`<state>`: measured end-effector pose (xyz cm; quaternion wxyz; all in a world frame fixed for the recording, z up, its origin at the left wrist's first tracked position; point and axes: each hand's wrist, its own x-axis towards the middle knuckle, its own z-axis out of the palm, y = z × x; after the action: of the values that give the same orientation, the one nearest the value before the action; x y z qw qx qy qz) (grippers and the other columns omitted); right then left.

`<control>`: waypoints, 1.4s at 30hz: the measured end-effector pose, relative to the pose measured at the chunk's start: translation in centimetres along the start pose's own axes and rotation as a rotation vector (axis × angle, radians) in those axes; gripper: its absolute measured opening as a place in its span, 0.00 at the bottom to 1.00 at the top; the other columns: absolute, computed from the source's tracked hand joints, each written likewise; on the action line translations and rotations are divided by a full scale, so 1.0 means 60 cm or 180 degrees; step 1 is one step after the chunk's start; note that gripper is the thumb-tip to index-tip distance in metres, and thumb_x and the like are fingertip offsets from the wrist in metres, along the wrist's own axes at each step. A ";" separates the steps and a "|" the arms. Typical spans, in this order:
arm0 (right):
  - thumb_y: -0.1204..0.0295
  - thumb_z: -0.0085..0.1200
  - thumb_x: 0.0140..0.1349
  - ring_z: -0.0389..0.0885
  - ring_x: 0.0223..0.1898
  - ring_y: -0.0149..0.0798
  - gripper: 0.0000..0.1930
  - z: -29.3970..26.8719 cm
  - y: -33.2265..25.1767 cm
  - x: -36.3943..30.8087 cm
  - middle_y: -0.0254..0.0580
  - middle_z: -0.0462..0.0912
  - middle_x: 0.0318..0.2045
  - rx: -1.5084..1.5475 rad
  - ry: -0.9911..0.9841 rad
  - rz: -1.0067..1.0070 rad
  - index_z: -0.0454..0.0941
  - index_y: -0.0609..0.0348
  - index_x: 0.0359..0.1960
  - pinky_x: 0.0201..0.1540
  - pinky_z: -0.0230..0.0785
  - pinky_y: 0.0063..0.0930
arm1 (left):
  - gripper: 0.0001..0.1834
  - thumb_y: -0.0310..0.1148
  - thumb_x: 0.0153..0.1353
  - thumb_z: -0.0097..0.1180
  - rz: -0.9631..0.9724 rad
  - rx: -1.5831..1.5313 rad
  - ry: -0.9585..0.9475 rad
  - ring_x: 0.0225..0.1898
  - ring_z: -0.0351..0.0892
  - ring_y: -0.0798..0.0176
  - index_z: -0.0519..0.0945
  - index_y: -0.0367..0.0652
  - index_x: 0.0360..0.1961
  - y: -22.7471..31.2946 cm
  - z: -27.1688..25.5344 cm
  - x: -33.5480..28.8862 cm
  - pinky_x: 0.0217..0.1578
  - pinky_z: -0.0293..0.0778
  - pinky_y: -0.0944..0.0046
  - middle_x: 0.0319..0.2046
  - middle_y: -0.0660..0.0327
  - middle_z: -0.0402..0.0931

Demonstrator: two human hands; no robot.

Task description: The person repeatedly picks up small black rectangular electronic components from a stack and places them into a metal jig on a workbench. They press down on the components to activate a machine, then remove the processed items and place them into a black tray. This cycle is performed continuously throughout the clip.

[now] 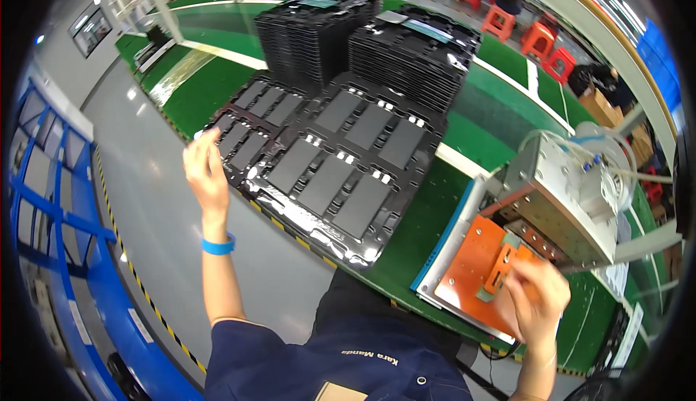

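Head view: the half-curled left hand (206, 168) is hovering beside a black plastic tray (270, 129); the blurred, loosely parted right hand (535, 296) is hovering at a rectangular orange block (500, 267) (both grips unclear); drifting fingertips are risking skewing it.

Your navy shirt (272, 361) carries two short words in pale lettering (370, 357) — and on the blue rack (58, 216), white labels (80, 321) are too small for reading.

Two hands (206, 171), two tall tray stacks (304, 47), six large panels (326, 185) (one wristband (218, 245))
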<state>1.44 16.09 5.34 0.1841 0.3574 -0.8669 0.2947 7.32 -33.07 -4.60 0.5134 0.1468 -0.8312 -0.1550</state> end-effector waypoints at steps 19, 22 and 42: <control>0.68 0.57 0.53 0.80 0.42 0.35 0.06 0.277 0.016 0.335 0.29 0.84 0.27 -0.2673 -0.1346 -0.2772 0.84 0.53 0.23 0.37 0.71 0.31 | 0.34 0.60 0.48 0.62 -0.0165 0.1544 -0.3089 0.42 0.85 0.46 0.85 0.34 0.36 0.216 0.214 0.173 0.45 0.80 0.54 0.37 0.45 0.84; 0.66 0.57 0.55 0.82 0.42 0.37 0.07 0.278 0.016 0.342 0.28 0.86 0.29 -0.2926 -0.1442 -0.2996 0.86 0.49 0.26 0.39 0.74 0.35 | 0.34 0.60 0.46 0.63 -0.0242 0.1529 -0.3065 0.41 0.85 0.45 0.86 0.34 0.35 0.208 0.216 0.180 0.44 0.79 0.54 0.36 0.45 0.84; 0.71 0.56 0.49 0.78 0.37 0.36 0.06 0.180 0.009 0.269 0.36 0.77 0.30 -0.1867 -0.0164 -0.2381 0.81 0.58 0.20 0.31 0.72 0.26 | 0.14 0.41 0.57 0.67 -0.1268 -0.1943 -0.3380 0.19 0.66 0.80 0.79 0.45 0.23 0.228 0.190 0.181 0.19 0.58 0.77 0.17 0.73 0.71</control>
<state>-11.04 1.20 5.53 0.3491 0.5851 -0.7297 -0.0579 -8.72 -23.79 4.93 0.0122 0.0489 -0.8475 -0.5285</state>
